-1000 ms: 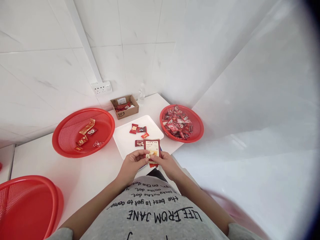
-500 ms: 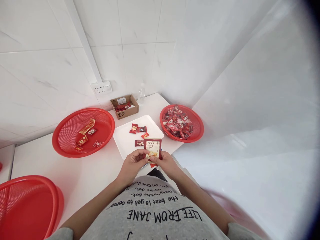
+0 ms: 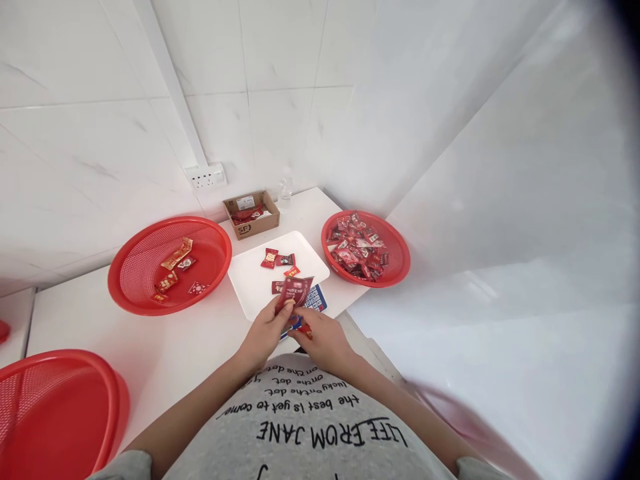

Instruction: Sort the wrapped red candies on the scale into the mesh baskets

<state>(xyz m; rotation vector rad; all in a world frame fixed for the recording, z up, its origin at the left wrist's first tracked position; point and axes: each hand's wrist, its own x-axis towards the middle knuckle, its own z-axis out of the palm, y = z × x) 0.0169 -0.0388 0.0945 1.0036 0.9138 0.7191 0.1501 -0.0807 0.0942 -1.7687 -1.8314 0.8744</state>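
My left hand pinches a dark red snack packet by its lower left side, thumb on top. The packet is tilted over the near edge of a white tray. My right hand is closed just below the packet's lower right corner, its fingers curled. A bit of red wrapper shows by those fingers; whether they grip it is hidden. Several small red wrapped snacks lie on the tray. Partly behind the packet is a blue panel with white keys, like a calculator.
A red basket heaped with wrapped snacks stands right of the tray. To the left, another red basket holds several packets. A cardboard box and a clear bottle are by the wall. One more red basket sits near left.
The packet has turned from its pale printed face to a dark red face and tilted. My right hand has slid off its side to below it, and the blue panel has come into view.
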